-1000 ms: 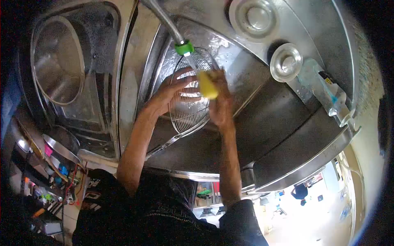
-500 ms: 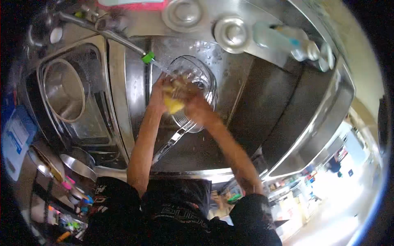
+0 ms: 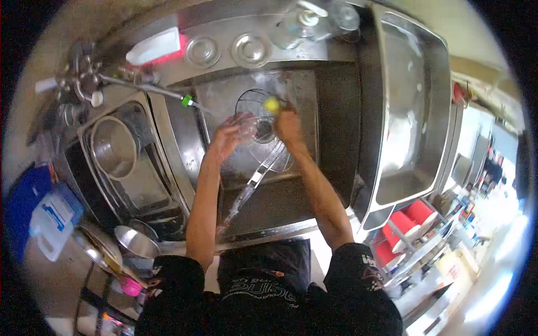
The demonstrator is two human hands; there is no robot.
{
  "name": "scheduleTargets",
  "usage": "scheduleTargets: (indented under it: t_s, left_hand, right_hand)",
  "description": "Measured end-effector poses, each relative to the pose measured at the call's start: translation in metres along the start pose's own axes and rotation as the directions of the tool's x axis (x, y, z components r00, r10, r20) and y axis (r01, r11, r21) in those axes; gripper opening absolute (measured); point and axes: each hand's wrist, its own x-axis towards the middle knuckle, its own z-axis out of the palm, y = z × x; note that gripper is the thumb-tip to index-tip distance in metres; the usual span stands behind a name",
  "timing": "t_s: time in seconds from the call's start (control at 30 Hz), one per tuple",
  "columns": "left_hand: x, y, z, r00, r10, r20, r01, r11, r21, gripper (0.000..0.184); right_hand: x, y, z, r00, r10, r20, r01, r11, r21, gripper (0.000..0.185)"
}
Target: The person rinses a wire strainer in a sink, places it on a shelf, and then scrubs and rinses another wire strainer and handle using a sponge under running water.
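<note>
In the steel sink, my left hand is closed on the edge of a clear, rounded container, whose outline is blurred. A yellow sponge is pinched in my right hand, just above and right of the container. Beneath both hands lies a round wire strainer around the drain; its metal handle points down and left towards the front edge. The green-ringed spout is left of my left hand, with water coming from it.
Two small round metal lids and a white-and-red container sit on the back ledge, near clear bottles. A round steel pot stands in the left basin. Another basin is at right.
The view has shifted, bringing the right basin into sight. My hands have moved apart since half a second ago, and the sponge is now up and right of the clear container.
</note>
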Motion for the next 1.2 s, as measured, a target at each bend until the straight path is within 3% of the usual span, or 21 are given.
scheduleTargets:
  t_s: [0.03, 0.1, 0.17, 0.2, 0.27, 0.33, 0.37, 0.43, 0.5, 0.57, 0.7, 0.73, 0.8, 0.83, 0.9, 0.97, 1.0, 1.07, 1.1, 1.13, 1.2]
  left_hand:
    - [-0.003, 0.006, 0.015, 0.991, -0.088, -0.097, 0.107, 0.969, 0.222, 0.049]
    - [-0.008, 0.009, 0.031, 0.986, -0.132, -0.104, 0.163, 0.898, 0.408, 0.052]
    - [-0.017, -0.009, 0.037, 0.994, -0.023, -0.108, 0.082, 0.808, 0.583, 0.052]
    - [-0.009, -0.022, 0.009, 0.995, 0.078, -0.058, -0.026, 0.788, 0.616, 0.052]
    - [-0.018, -0.043, -0.016, 0.98, 0.182, -0.079, -0.122, 0.865, 0.487, 0.057]
    - [-0.051, -0.059, -0.012, 0.967, 0.066, -0.246, 0.138, 0.675, 0.724, 0.062]
    - [-0.071, -0.073, 0.004, 0.965, 0.108, -0.241, 0.132, 0.593, 0.795, 0.062]
    - [-0.113, -0.089, 0.027, 0.956, -0.066, -0.286, 0.276, 0.533, 0.8, 0.048]
    - [-0.135, -0.09, 0.025, 0.908, -0.225, -0.352, 0.417, 0.447, 0.791, 0.035]
    - [-0.142, -0.096, 0.001, 0.921, -0.235, -0.312, 0.389, 0.513, 0.765, 0.028]
    - [-0.184, -0.087, 0.04, 0.927, -0.191, -0.323, 0.372, 0.362, 0.854, 0.03]
    - [-0.199, -0.089, 0.05, 0.913, -0.116, -0.39, 0.404, 0.364, 0.839, 0.028]
    - [-0.231, -0.089, 0.05, 0.912, -0.09, -0.4, 0.398, 0.433, 0.809, 0.028]
    - [-0.243, -0.085, 0.048, 0.917, -0.12, -0.381, 0.389, 0.484, 0.784, 0.027]
    - [-0.266, -0.079, 0.036, 0.919, -0.162, -0.36, 0.391, 0.504, 0.771, 0.027]
    - [-0.288, -0.076, 0.031, 0.914, -0.224, -0.339, 0.406, 0.515, 0.755, 0.026]
    - [-0.297, -0.076, 0.036, 0.908, -0.211, -0.362, 0.419, 0.425, 0.803, 0.027]
    - [-0.305, -0.073, 0.059, 0.896, -0.17, -0.411, 0.442, 0.228, 0.868, 0.033]
    - [-0.307, -0.07, 0.072, 0.898, -0.164, -0.409, 0.438, 0.233, 0.868, 0.033]
    - [-0.308, -0.068, 0.083, 0.913, -0.135, -0.385, 0.405, 0.186, 0.895, 0.033]
    - [-0.305, -0.062, 0.086, 0.932, -0.082, -0.354, 0.362, 0.148, 0.92, 0.033]
  right_hand:
    - [-0.004, 0.016, 0.005, 0.976, 0.214, -0.032, -0.215, 0.977, -0.016, 0.022]
    - [-0.076, 0.015, 0.003, 0.997, 0.06, -0.046, -0.048, 0.971, 0.235, 0.028]
    - [-0.173, -0.018, -0.018, 0.986, 0.001, -0.169, 0.029, 0.984, 0.175, 0.031]
    - [-0.218, -0.036, -0.05, 0.941, 0.191, -0.28, -0.069, 0.916, 0.395, 0.034]
    - [-0.297, -0.046, -0.069, 0.761, 0.555, -0.336, -0.235, 0.719, 0.655, 0.036]
    - [-0.361, -0.024, -0.088, 0.427, 0.821, -0.379, -0.319, 0.529, 0.787, 0.036]
    - [-0.382, -0.012, -0.105, 0.185, 0.895, -0.406, -0.261, 0.443, 0.858, 0.036]
    - [-0.419, 0.038, -0.121, 0.082, 0.791, -0.607, -0.508, 0.557, 0.657, 0.038]
    - [-0.421, 0.096, -0.105, 0.169, 0.832, -0.529, -0.71, 0.475, 0.519, 0.045]
    - [-0.401, 0.159, -0.069, 0.472, 0.593, -0.653, -0.741, 0.668, 0.071, 0.054]
    - [-0.35, 0.196, -0.038, 0.535, 0.772, -0.344, -0.758, 0.618, 0.207, 0.057]
    - [-0.352, 0.236, 0.011, 0.535, 0.443, -0.719, -0.596, 0.801, 0.05, 0.055]
    - [-0.374, 0.23, -0.038, 0.604, 0.786, -0.129, -0.508, 0.504, 0.699, 0.063]
    - [-0.379, 0.224, -0.032, 0.447, 0.787, -0.426, -0.493, 0.614, 0.617, 0.058]
    - [-0.395, 0.146, -0.095, 0.397, 0.797, -0.455, -0.094, 0.529, 0.844, 0.038]
    - [-0.397, 0.058, -0.14, 0.46, 0.81, -0.364, -0.229, 0.504, 0.833, 0.031]
    - [-0.385, 0.047, -0.102, 0.468, 0.648, -0.601, -0.16, 0.731, 0.664, 0.031]
    - [-0.344, -0.019, -0.08, 0.596, 0.742, -0.308, -0.335, 0.577, 0.745, 0.04]
    - [-0.309, -0.032, -0.059, 0.633, 0.602, -0.488, -0.109, 0.692, 0.713, 0.05]
    - [-0.277, -0.053, -0.064, 0.646, 0.489, -0.586, -0.094, 0.813, 0.574, 0.058]
    - [-0.218, -0.064, -0.048, 0.748, 0.362, -0.556, 0.186, 0.69, 0.699, 0.068]
